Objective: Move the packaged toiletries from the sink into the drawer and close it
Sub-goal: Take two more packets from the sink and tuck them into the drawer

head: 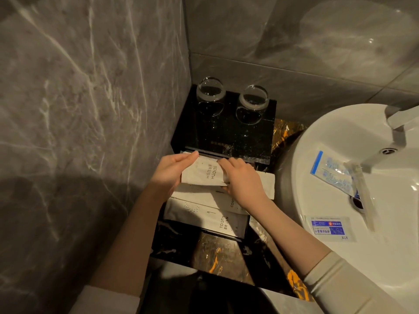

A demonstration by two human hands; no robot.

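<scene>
Now toothbrush packet (205, 172) between both hands' fingers (189, 156), over drawer (246, 232)

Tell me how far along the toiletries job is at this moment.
Partly done. Several white packets, including a toothbrush packet and a comb packet, already lie in the open drawer. In hand: left hand and right hand hold another toothbrush packet over it. Left: a blue-edged sachet and a blue-labelled packet remain in the sink; the drawer needs closing.
</scene>
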